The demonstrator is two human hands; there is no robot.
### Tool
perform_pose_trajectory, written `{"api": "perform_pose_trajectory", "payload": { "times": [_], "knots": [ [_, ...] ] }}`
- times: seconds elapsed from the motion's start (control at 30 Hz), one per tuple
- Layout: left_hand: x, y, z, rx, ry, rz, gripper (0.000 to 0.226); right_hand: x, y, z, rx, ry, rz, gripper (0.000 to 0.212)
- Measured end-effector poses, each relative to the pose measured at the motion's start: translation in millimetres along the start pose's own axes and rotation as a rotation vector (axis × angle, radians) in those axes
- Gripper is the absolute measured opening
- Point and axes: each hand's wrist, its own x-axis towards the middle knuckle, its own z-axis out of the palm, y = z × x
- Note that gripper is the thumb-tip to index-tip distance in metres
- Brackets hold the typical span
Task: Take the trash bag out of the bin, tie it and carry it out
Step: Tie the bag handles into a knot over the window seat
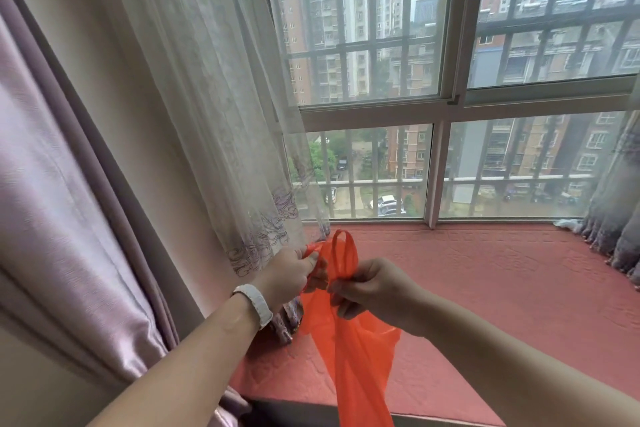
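High-rise home bedroom: cushioned bay window seat [485, 288], sheer curtain [207, 97], barred window [450, 62] over apartment blocks.

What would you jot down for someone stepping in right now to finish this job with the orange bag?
Left hand: pinching one handle of the orange trash bag.
Right hand: pinching the bag's neck under the other handle loop, which stands up.
The bag hangs between both hands in front of the red window-seat cushion; no bin in view.
Done: bag appears out of the bin.
Left: no finished knot visible; tie the handles, then carry it out.
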Motion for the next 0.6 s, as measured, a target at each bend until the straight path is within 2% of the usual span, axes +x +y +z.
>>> {"api": "perform_pose_trajectory", "payload": {
  "times": [0.1,0.17,0.27,0.33,0.43,0.53,0.6],
  "knots": [
    [-9.3,0.5,6.0,0.081,-0.110,0.087,0.016,0.6,-25.1,-3.1,-0.059,0.034,-0.077,0.018],
    [-19.4,10.5,10.9,0.052,-0.219,0.137,0.017,3.5,-43.5,-9.4,-0.244,0.061,-0.137,0.022],
    [-35.2,32.0,12.9,-0.087,-0.339,0.114,0.033,8.7,-72.3,-20.3,-0.600,0.108,-0.186,0.027],
    [-41.9,43.1,9.8,-0.145,-0.424,0.142,0.041,13.6,-88.1,-24.7,-0.719,0.131,-0.192,0.033],
    [-45.7,54.6,-0.4,-0.088,-0.449,0.207,0.038,22.1,-99.6,-28.3,-0.620,0.105,-0.141,0.021],
    [-50.4,62.9,-4.1,-0.056,-0.396,0.230,0.025,29.4,-97.0,-30.1,-0.468,0.117,-0.044,0.020],
    [-55.5,64.1,-1.8,0.039,-0.323,0.257,0.021,32.4,-89.5,-29.4,-0.384,0.063,0.047,0.021]
  ]
}}
